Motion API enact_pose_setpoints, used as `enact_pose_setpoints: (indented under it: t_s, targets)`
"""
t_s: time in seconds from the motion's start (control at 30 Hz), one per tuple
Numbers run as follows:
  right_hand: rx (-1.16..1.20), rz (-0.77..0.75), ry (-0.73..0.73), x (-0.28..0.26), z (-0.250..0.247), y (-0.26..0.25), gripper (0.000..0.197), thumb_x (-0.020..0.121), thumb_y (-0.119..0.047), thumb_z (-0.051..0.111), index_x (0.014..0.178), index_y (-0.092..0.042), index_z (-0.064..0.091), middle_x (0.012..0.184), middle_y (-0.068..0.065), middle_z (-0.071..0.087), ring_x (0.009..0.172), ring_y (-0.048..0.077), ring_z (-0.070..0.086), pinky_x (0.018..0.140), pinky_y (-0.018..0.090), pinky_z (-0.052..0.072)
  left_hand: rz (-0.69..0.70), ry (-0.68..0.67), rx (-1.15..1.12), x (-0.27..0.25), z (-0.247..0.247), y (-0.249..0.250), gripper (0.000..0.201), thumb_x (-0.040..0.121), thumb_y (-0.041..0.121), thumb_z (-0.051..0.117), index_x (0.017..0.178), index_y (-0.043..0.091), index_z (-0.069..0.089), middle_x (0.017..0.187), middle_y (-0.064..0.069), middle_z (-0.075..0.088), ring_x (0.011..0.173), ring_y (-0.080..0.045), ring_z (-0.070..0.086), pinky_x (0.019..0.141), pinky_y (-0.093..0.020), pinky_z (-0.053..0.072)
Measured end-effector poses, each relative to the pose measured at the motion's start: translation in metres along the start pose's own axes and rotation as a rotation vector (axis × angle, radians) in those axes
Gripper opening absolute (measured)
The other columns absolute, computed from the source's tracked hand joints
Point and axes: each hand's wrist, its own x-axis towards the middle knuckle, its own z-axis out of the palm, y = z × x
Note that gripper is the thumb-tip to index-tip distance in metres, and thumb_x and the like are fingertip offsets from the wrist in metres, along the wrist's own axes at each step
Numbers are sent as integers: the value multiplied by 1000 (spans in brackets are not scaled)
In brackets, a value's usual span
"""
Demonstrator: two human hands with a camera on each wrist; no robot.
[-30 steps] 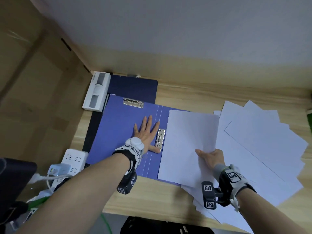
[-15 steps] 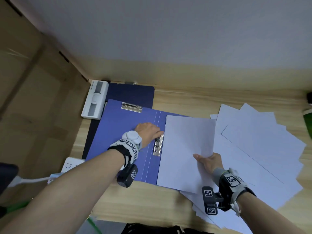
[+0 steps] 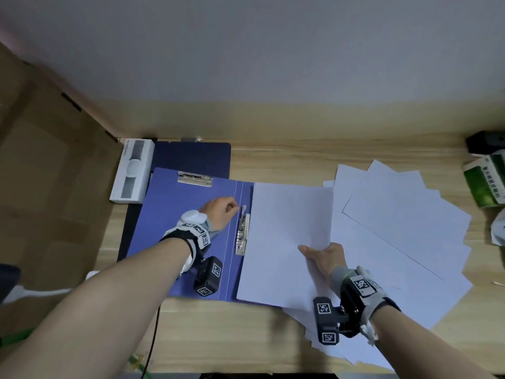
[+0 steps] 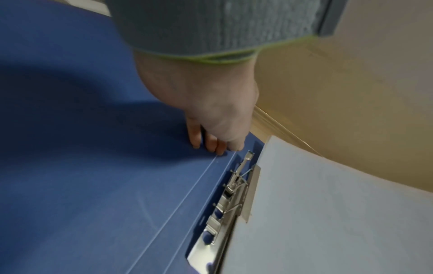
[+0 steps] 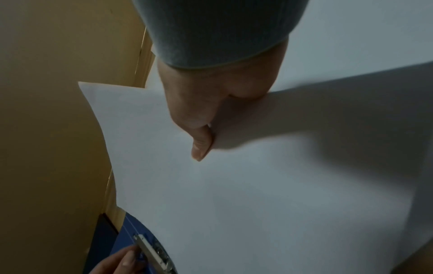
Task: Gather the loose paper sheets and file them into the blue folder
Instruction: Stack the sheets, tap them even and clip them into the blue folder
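The blue folder (image 3: 175,228) lies open on the wooden desk, its metal spine clip (image 3: 241,233) running front to back. My left hand (image 3: 222,212) rests on the folder with fingers curled, fingertips (image 4: 220,148) right beside the tip of the clip's lever (image 4: 249,154); no grip on it shows. My right hand (image 3: 318,257) pinches the near right edge of a white sheet (image 3: 284,228), thumb (image 5: 200,146) on top. The sheet's left edge lies along the clip (image 4: 232,194). More loose sheets (image 3: 396,231) fan out to the right.
A white box (image 3: 134,170) and a darker blue board (image 3: 191,157) lie behind the folder, near the wall. A second metal clip (image 3: 194,177) sits at the folder's far edge. A green carton (image 3: 486,184) stands far right. A white cable (image 3: 41,292) hangs off the left.
My left hand has gone from lying flat on the folder to curled at the clip's lever. The right hand keeps hold of the sheet, whose left edge now lies along the clip.
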Motion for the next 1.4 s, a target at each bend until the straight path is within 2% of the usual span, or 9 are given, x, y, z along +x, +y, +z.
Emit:
enact_pose_setpoints:
  t_s: [0.17,0.43,0.63,0.77,0.87,0.93,1.0,1.17,1.4]
  targets:
    - [-28,12,-4,2,13,2,25,69,-18,89,78,-8,68,80,10,71,72,26,65,74,34,54,17,-6,-54,0,7,-3,18,93,27,58,105,16,64,87,0,61,80,-20,55,74,-33,50]
    - [-63,46,-3,3,16,9,36,66,-20,90,91,-2,71,87,14,74,84,33,70,82,43,58,-35,41,-214,0,18,-3,5,84,21,68,89,22,66,76,11,48,78,-17,53,80,-37,52]
    - [-134,51,-23,5,15,-3,35,66,-24,90,86,-4,69,83,12,73,78,30,70,70,35,57,-147,-35,-372,-9,15,2,26,81,9,58,75,33,64,81,-1,64,72,-15,53,75,-29,50]
    - [-128,73,-5,-3,13,-8,29,66,-25,83,85,-8,69,78,6,73,68,26,69,62,30,56,-209,-40,-497,-29,0,8,22,78,18,50,75,28,69,84,1,72,80,-21,64,79,-34,52]
    - [-32,17,40,-6,8,-9,18,70,-25,70,69,-12,58,62,3,58,55,22,52,53,30,46,-196,-73,-588,-42,-6,6,24,81,14,47,80,16,71,75,-6,71,71,-22,63,70,-34,54]
    - [4,-63,92,-7,4,-9,31,79,-23,66,61,-17,41,60,1,38,57,20,33,56,27,31,-203,-85,-645,-52,-8,7,21,87,7,51,80,10,70,73,-9,68,68,-20,61,61,-25,51]
    - [21,-84,134,-6,2,-9,36,84,-15,58,56,-20,36,58,-3,33,58,19,28,55,26,25,-206,-99,-692,-60,-9,6,13,88,9,61,79,9,71,74,-10,72,69,-18,64,63,-23,51]
    - [-46,-95,151,0,5,-7,23,83,-12,54,61,-16,50,58,0,40,59,20,33,59,27,30,-201,-97,-670,-75,-2,0,10,79,20,78,81,11,75,79,-8,76,75,-16,69,73,-29,55]
    - [-66,-115,167,9,5,-1,13,85,-12,58,73,-9,63,67,4,51,65,21,41,63,28,36,-206,-81,-650,-88,8,0,13,72,10,84,80,9,74,76,-5,74,72,-12,67,70,-22,56]
